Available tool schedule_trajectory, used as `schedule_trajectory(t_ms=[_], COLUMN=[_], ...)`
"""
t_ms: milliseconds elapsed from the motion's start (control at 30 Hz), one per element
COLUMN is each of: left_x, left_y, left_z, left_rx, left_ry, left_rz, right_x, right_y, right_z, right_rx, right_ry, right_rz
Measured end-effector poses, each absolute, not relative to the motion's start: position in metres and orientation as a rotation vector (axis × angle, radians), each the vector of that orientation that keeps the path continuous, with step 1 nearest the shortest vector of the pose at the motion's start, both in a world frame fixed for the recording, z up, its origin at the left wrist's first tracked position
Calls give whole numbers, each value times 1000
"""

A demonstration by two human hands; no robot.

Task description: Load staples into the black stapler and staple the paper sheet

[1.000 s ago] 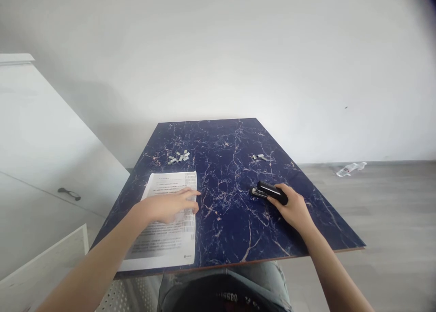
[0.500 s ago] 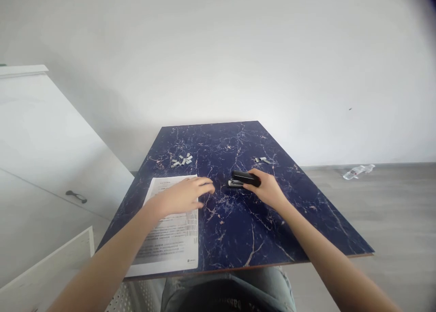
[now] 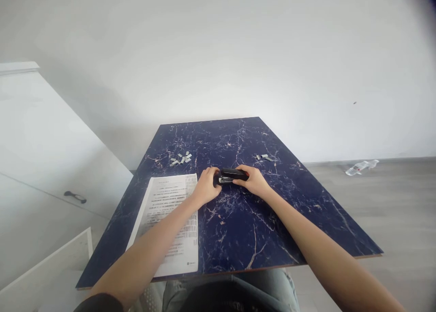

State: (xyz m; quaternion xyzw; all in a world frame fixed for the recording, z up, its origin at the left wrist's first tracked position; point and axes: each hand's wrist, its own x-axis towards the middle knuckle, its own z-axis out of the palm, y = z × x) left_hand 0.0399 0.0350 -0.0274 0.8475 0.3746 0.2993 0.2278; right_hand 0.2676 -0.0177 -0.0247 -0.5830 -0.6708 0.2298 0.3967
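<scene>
A black stapler (image 3: 230,175) lies near the middle of the dark blue marbled table (image 3: 238,230). My right hand (image 3: 254,181) is closed round its right end. My left hand (image 3: 207,185) grips its left end, fingers curled about it. A printed paper sheet (image 3: 166,216) lies flat on the table's left side, under my left forearm. A small heap of staple strips (image 3: 180,159) rests beyond the paper. A couple more staple strips (image 3: 264,157) lie at the far right.
A white cabinet with a dark handle (image 3: 75,196) stands to the left of the table. A plastic bottle (image 3: 361,167) lies on the grey floor at the right. A white wall rises behind the table.
My right hand carried the stapler from the table's right side leftward to the middle. My left hand left the paper and took hold of the stapler's left end.
</scene>
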Motion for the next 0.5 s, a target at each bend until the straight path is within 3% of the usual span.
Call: schedule_trajectory(t_ms=[300,500], left_x=[40,39], left_y=[39,43], left_z=[-23,-26], left_rx=[2338,2272], left_ry=[933,939], left_rz=[748,805], right_x=[285,311], right_y=[-10,-14], right_z=[-21,-25], right_rx=[-1383,-1445], right_ry=[-1724,-1273], right_rz=[663,802])
